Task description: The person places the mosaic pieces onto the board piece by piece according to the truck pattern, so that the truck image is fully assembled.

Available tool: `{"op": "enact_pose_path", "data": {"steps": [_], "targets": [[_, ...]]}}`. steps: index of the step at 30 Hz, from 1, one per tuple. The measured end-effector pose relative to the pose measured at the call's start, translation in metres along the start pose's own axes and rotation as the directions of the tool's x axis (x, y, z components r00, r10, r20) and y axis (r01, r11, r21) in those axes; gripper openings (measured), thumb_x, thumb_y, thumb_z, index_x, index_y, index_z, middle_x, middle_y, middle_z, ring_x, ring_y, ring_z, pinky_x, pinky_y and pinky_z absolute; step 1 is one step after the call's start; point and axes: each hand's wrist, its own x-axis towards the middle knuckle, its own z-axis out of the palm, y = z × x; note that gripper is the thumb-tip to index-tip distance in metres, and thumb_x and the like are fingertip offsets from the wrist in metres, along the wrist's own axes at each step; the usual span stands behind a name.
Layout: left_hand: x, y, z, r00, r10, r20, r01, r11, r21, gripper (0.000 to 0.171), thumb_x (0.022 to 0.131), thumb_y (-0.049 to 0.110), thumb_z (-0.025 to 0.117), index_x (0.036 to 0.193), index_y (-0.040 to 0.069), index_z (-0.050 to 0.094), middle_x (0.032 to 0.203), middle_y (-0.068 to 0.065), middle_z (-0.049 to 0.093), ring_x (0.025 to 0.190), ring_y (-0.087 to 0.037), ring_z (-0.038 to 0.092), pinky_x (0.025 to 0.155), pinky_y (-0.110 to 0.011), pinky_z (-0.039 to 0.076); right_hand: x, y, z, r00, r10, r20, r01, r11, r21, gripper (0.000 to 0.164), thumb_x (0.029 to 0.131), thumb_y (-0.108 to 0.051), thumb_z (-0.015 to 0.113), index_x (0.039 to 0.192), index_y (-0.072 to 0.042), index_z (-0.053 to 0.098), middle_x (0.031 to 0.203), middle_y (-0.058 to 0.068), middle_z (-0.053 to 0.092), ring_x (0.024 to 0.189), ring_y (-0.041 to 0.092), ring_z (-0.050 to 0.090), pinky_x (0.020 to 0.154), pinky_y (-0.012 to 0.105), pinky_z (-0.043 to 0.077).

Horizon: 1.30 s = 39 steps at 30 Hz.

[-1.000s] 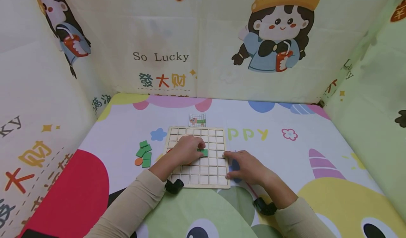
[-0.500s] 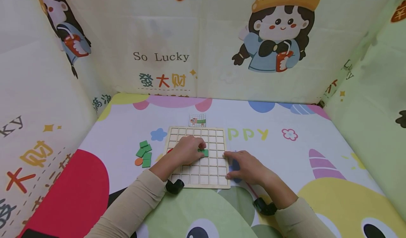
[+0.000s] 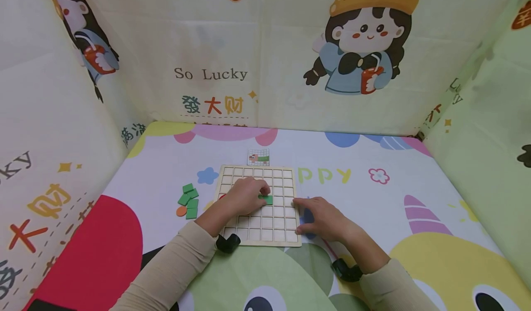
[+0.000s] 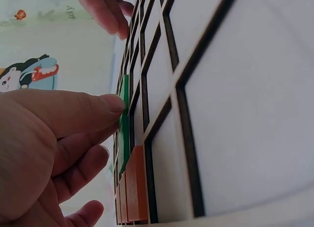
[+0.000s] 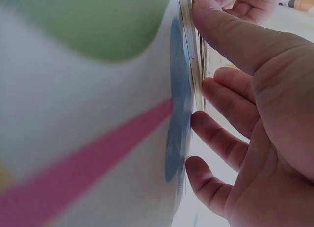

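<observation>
A wooden grid board [image 3: 279, 223] lies in front of the person. Over its middle, the left hand [image 3: 245, 196] pinches a green square tile [image 4: 126, 92] at the grid with thumb and fingertips. A second green tile [image 3: 268, 200] lies in the cell just to the right. Orange-red pieces [image 4: 136, 185] sit in cells nearby in the left wrist view; from the head view the left hand mostly hides them. At the board's right edge, the right hand [image 3: 322, 217] rests its thumb and fingertips against the rim, fingers loosely extended.
Several loose green tiles [image 3: 188, 196] and an orange round piece [image 3: 181, 211] lie left of the board. A small card with a coloured grid pattern [image 3: 258, 157] lies just beyond the far edge. Printed cloth walls [image 3: 282, 103] enclose the table.
The left fingers shift very slightly at the green tiles. The right hand and the board stay where they were.
</observation>
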Motion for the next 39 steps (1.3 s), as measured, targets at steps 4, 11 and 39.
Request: {"op": "enact_pose_path", "data": {"steps": [4, 11, 39], "targets": [[0.0, 0.001, -0.001, 1.0, -0.007, 0.014, 0.007, 1.0, -0.023, 0.018, 0.09, 0.013, 0.072, 0.107, 0.014, 0.07, 0.102, 0.003, 0.07, 0.104, -0.022, 0.061, 0.091, -0.042, 0.046, 0.0, 0.0, 0.0, 1.0, -0.006, -0.002, 0.006, 1.0, -0.001, 0.071, 0.081, -0.034, 0.084, 0.141, -0.008, 0.056, 0.132, 0.011, 0.06, 0.124, 0.037, 0.05, 0.101, 0.052, 0.042], [0.002, 0.0, 0.0, 0.999, -0.014, 0.038, 0.015, 0.999, -0.031, 0.018, 0.091, 0.012, 0.071, 0.109, 0.014, 0.07, 0.103, 0.003, 0.069, 0.104, -0.022, 0.061, 0.09, -0.041, 0.047, 0.0, 0.001, -0.001, 1.0, -0.023, -0.008, 0.023, 1.0, -0.005, 0.071, 0.081, -0.033, 0.084, 0.141, -0.007, 0.056, 0.133, 0.012, 0.06, 0.124, 0.037, 0.05, 0.101, 0.053, 0.041], [-0.05, -0.041, -0.049, 0.985, -0.137, -0.106, 0.116, 0.977, -0.18, 0.03, 0.091, 0.013, 0.074, 0.12, 0.005, 0.067, 0.116, -0.009, 0.065, 0.114, -0.031, 0.054, 0.094, -0.047, 0.05, 0.001, 0.001, -0.001, 0.999, -0.032, -0.001, 0.032, 0.999, -0.001, 0.071, 0.081, -0.032, 0.084, 0.141, -0.006, 0.055, 0.135, 0.013, 0.059, 0.124, 0.038, 0.05, 0.102, 0.052, 0.041]]}}
